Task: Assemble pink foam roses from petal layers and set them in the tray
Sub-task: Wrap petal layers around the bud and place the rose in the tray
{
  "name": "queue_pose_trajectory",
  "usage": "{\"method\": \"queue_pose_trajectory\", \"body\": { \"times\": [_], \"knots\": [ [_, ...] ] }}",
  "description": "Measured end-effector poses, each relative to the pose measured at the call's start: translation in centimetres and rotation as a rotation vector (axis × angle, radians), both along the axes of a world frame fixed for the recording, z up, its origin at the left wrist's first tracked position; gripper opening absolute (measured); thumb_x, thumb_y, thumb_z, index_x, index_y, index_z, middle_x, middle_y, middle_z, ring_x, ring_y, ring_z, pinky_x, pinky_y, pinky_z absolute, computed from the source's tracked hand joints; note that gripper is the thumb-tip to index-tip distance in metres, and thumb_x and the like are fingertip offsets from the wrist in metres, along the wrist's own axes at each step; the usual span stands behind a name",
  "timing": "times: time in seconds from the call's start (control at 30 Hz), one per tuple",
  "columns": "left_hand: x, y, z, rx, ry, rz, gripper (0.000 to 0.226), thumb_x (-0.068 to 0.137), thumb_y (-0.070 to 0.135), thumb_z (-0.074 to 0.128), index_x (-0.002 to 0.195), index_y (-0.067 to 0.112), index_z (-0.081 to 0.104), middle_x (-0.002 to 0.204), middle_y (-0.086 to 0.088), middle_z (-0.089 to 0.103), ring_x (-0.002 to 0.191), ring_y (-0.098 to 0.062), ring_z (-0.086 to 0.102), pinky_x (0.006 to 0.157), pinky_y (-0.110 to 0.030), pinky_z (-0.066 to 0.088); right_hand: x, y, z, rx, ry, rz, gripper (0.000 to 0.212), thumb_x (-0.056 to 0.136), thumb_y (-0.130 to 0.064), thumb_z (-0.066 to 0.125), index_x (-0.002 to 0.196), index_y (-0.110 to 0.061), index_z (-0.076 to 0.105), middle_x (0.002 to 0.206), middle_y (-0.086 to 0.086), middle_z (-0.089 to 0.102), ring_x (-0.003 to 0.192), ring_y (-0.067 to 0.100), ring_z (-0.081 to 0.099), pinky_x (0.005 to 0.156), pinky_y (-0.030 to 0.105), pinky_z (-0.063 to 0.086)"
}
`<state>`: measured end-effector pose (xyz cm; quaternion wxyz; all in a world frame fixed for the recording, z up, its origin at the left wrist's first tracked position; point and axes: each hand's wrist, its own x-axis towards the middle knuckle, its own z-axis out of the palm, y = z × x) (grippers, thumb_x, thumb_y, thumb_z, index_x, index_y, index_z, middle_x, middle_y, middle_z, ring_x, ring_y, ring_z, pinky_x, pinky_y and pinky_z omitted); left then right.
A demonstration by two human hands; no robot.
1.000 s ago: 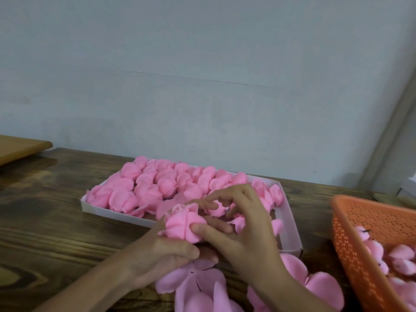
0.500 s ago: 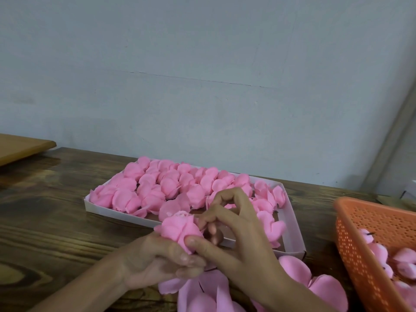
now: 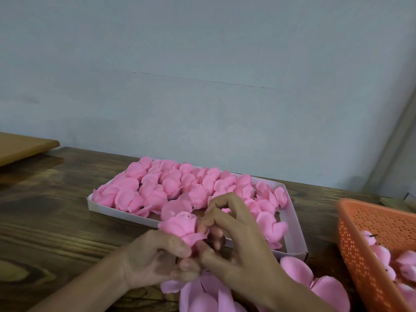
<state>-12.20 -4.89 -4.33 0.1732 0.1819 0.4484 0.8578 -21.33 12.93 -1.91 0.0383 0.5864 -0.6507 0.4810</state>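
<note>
One rose (image 3: 182,228) held before tray (image 3: 112,210), basket (image 3: 369,224) rt (orange)

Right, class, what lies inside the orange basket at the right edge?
Inside the orange basket lie small pink foam pieces, a few with thin dark stubs. How many there are, and the basket's bottom, cannot be seen: its wall and the picture's edge cut them off.

Left hand (image 3: 153,260): bare, with slim fingers; short, plain, rounded nails show on the thumb and two fingertips.
Right hand (image 3: 238,248): bare, with long slender fingers, knuckles faintly ridged; one short plain nail shows on a fingertip.
Left forearm (image 3: 90,287): bare skin from the wrist to the bottom edge of the view.
Right forearm (image 3: 292,296): bare skin likewise, narrow at the wrist and wider toward the bottom edge.
</note>
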Motion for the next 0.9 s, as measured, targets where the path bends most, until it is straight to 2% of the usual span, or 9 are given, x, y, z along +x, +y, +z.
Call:
{"method": "queue_pose_trajectory", "body": {
  "times": [0.1,0.17,0.33,0.43,0.5,0.6,0.67,0.77,0.9],
  "knots": [
    [0.1,-0.3,-0.3,-0.121,-0.060,0.053,0.022,0.082,0.023,0.079,0.103,0.017,0.072,0.072,0.004,0.063,0.053,-0.005,0.048,0.051,-0.016,0.035,0.2,0.1,0.1,0.015,0.103,-0.021,0.018,0.082,-0.019,0.077,0.090,-0.024,0.062,0.111,-0.009,0.048,0.075,0.012,0.057,0.064,0.012,0.043],
    [0.2,-0.4,-0.5,-0.180,-0.156,0.069,0.042,0.069,0.031,0.087,0.093,0.008,0.060,0.056,0.004,0.055,0.041,-0.006,0.045,0.044,-0.018,0.038,0.2,0.0,0.2,0.011,0.153,-0.033,0.018,0.085,-0.026,0.079,0.087,-0.022,0.063,0.111,-0.010,0.048,0.073,0.008,0.056,0.064,0.010,0.040],
    [0.0,-0.5,-0.4,-0.170,-0.209,0.068,0.071,0.067,0.034,0.082,0.112,0.005,0.035,0.051,0.001,0.051,0.034,-0.007,0.045,0.039,-0.014,0.042,0.1,0.0,0.2,0.003,0.144,-0.027,0.020,0.089,-0.038,0.079,0.082,-0.028,0.064,0.118,-0.009,0.048,0.072,0.003,0.054,0.072,0.012,0.040],
    [0.0,-0.6,-0.4,-0.108,-0.206,0.056,0.045,0.071,0.031,0.079,0.096,0.002,0.056,0.051,-0.003,0.055,0.034,-0.010,0.049,0.039,-0.014,0.045,0.1,0.0,0.3,0.021,0.118,-0.003,0.019,0.084,-0.032,0.083,0.078,-0.030,0.065,0.123,-0.012,0.051,0.081,-0.010,0.051,0.073,0.010,0.039],
    [0.1,-0.5,-0.3,-0.079,-0.189,0.017,0.044,0.076,0.029,0.072,0.104,-0.001,0.056,0.051,-0.005,0.059,0.034,-0.011,0.054,0.040,-0.015,0.046,0.1,0.0,0.4,0.033,0.088,0.026,0.019,0.078,-0.022,0.083,0.077,-0.029,0.065,0.125,-0.011,0.051,0.082,-0.013,0.049,0.071,0.010,0.039],
    [-0.1,-0.3,-0.3,-0.102,-0.147,-0.005,0.052,0.080,0.029,0.063,0.118,-0.005,0.059,0.053,-0.004,0.062,0.036,-0.010,0.058,0.035,-0.020,0.032,0.2,0.1,0.5,0.051,0.063,0.071,0.023,0.071,-0.009,0.082,0.076,-0.024,0.065,0.128,-0.007,0.050,0.068,-0.004,0.052,0.068,0.013,0.041],
    [-0.1,-0.3,-0.3,-0.107,-0.081,-0.024,0.049,0.084,0.029,0.055,0.121,-0.001,0.065,0.058,-0.001,0.066,0.040,-0.008,0.060,0.037,-0.025,0.028,0.2,0.2,0.6,0.072,0.056,0.101,0.019,0.068,-0.009,0.077,0.079,-0.020,0.067,0.131,-0.006,0.047,0.060,0.003,0.051,0.072,0.014,0.041],
    [-0.4,-0.5,-0.6,-0.067,-0.100,-0.021,0.048,0.083,0.027,0.054,0.120,-0.002,0.066,0.058,-0.005,0.066,0.041,-0.011,0.061,0.038,-0.021,0.036,0.3,0.4,0.8,0.109,0.025,0.138,0.020,0.067,-0.010,0.070,0.084,-0.020,0.068,0.135,-0.006,0.044,0.065,0.007,0.054,0.073,0.009,0.038],
    [-0.6,-0.8,-1.2,-0.057,-0.096,0.012,0.045,0.083,0.027,0.054,0.112,-0.005,0.065,0.058,-0.007,0.063,0.040,-0.011,0.057,0.037,-0.023,0.028,0.5,0.4,0.8,0.093,-0.021,0.151,0.019,0.070,-0.001,0.068,0.082,-0.015,0.068,0.134,-0.005,0.046,0.066,0.014,0.058,0.070,0.013,0.041]
  ]
}}
